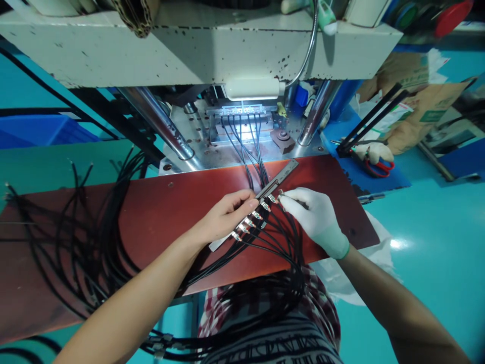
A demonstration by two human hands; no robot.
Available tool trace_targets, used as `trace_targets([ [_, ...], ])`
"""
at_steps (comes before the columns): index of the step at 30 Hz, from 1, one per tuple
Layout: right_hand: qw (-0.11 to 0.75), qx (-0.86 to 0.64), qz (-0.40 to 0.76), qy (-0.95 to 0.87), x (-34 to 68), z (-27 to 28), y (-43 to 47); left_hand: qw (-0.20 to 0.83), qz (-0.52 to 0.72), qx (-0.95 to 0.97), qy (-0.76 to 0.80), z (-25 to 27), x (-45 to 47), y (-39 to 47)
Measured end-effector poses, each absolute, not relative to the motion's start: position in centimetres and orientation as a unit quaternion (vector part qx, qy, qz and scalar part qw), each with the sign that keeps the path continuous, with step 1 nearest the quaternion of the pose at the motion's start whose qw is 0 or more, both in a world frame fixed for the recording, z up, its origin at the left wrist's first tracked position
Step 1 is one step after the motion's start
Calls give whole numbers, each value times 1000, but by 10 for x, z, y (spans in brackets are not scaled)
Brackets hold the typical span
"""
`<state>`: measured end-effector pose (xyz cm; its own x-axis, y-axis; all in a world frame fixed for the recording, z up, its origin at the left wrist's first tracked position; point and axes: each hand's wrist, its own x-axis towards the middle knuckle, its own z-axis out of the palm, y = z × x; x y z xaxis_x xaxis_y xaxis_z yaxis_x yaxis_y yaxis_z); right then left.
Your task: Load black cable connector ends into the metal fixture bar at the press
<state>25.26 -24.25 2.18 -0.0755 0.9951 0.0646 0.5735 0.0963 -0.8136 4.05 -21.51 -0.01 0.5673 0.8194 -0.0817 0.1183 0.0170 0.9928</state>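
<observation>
My bare left hand (pixel 231 212) is closed on a long flat metal bar (pixel 286 173), which lies slanted above the red-brown board. Along the bar's near edge sit several shiny metal connectors (pixel 249 221), each with a black cable running toward my lap. My right hand (pixel 312 215), in a white glove, pinches a small metal connector (pixel 281 194) at the right end of that row. Behind them, a lit metal mould (pixel 242 126) in the press has several black cables (pixel 246 151) coming out over the board.
The red-brown board (pixel 159 202) spans the front of the press. Thick bundles of black cable (pixel 109 237) lie on its left. Steel columns (pixel 161 124) flank the mould, under a white lamp (pixel 254 89). Red-handled scissors (pixel 380 168) rest at the right.
</observation>
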Motion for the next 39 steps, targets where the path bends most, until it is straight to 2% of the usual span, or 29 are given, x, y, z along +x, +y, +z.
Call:
trace_targets([
  [10,298,-561,473,-611,252,41,-233,617,268,660,334,2,37,-212],
  [28,300,-555,484,-607,259,38,-230,632,254,653,331,-2,38,-210],
  [39,290,-556,488,-607,259,36,-231,557,242,721,334,3,39,-213],
])
